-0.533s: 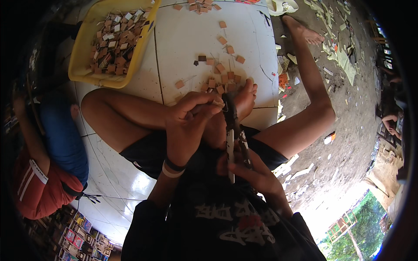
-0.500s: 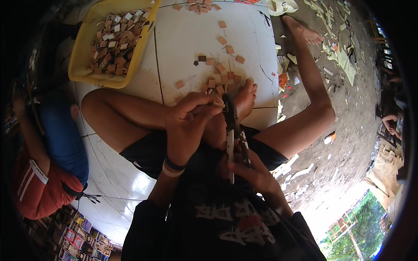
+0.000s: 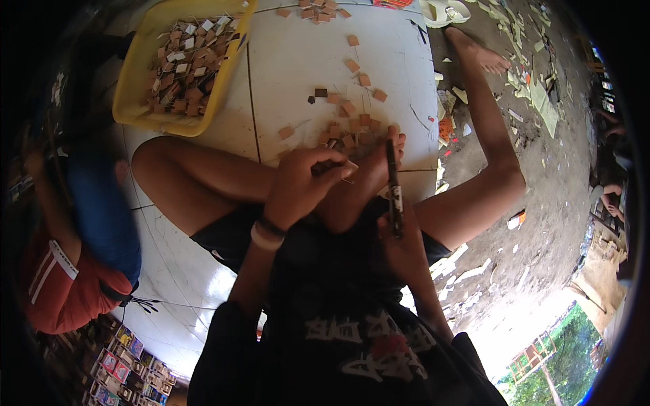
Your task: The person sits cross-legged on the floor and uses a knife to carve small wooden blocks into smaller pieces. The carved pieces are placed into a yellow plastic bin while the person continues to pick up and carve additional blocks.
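Note:
My left hand is above my crossed leg, its thumb and fingers pinching a small square tile with a thin wire sticking out. My right hand is lower and to the right, wrapped around the handles of dark pliers with worn, pale patches. The pliers point up and away from me, seen edge-on, apart from the tile. Just past my hands, a loose heap of small brown square tiles lies on the white tiled floor near my foot, some with thin wires.
A yellow basin full of similar brown and white tiles stands at the far left. More tiles lie at the far edge. Pale scraps litter the dirt ground at right. Another person in a red shirt sits at left.
My right hand has drawn the pliers right, away from the tile, and turned them edge-on. My left hand has shifted slightly, keeping the tile pinched.

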